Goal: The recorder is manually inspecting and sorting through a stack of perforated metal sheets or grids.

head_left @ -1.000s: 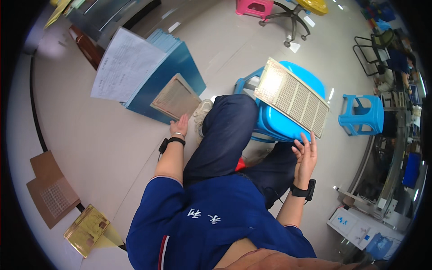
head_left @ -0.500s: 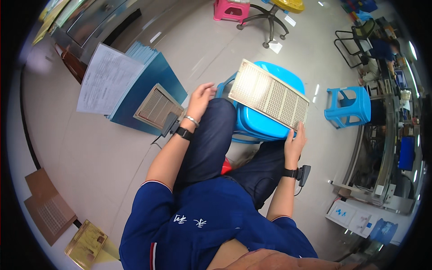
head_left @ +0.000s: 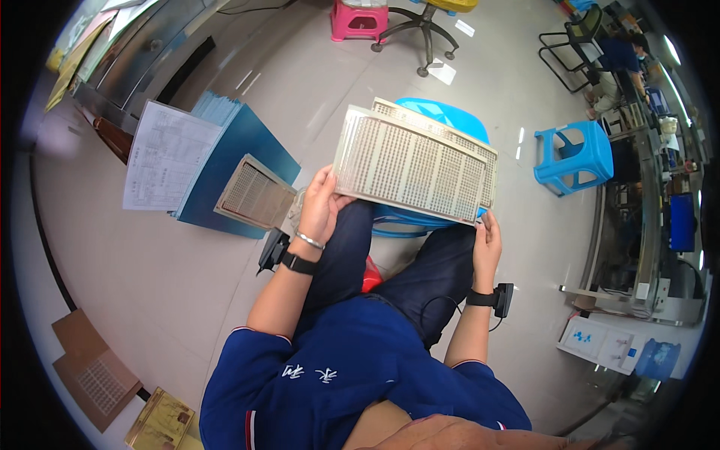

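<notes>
Both hands, the left hand (head_left: 321,206) and right hand (head_left: 487,238), grip opposite edges of a pale perforated panel (head_left: 415,161) above the knees; a white printed sheet (head_left: 161,156) lies on a blue box (head_left: 232,176) left.

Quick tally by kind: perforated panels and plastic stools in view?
Perforated panels: 3 – held panel, one on the blue stack, brown one on the floor
Plastic stools: 3 – blue under the panel, blue at right, pink
Total: 6
</notes>
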Demonstrator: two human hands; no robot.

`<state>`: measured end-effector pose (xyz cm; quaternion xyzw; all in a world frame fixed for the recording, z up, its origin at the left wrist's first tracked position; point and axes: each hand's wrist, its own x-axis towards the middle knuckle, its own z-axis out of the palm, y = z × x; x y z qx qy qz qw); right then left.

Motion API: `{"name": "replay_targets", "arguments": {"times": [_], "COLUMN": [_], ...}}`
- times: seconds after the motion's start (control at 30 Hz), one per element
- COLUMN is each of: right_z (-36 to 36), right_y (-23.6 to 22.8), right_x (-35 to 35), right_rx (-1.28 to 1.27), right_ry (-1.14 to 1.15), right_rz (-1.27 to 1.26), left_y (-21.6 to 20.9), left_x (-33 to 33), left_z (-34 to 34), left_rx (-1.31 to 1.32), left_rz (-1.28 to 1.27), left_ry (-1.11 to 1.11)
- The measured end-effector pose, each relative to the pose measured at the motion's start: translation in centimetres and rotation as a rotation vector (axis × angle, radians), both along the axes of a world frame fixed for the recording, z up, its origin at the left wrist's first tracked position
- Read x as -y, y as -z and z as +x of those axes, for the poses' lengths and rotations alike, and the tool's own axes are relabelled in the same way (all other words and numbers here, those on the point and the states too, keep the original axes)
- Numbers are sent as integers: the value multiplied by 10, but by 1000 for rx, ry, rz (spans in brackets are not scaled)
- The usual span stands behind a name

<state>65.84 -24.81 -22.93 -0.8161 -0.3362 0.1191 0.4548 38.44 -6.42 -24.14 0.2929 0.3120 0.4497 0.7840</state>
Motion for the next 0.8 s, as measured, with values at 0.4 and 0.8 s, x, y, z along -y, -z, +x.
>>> {"name": "replay_targets", "arguments": {"times": [0.4, 0.8], "right_z": [-27, -13], "right_y": [-39, -24], "right_x": [12, 15], "right_rx": [-688, -678], "right_ry": [-113, -250], "right_rz": [264, 592], "left_y": [11, -8], "left_x": [41, 36], "left_z": [-61, -59], "left_rx": [73, -27], "left_rz": [-111, 209], "left_ry": [22, -89]}}
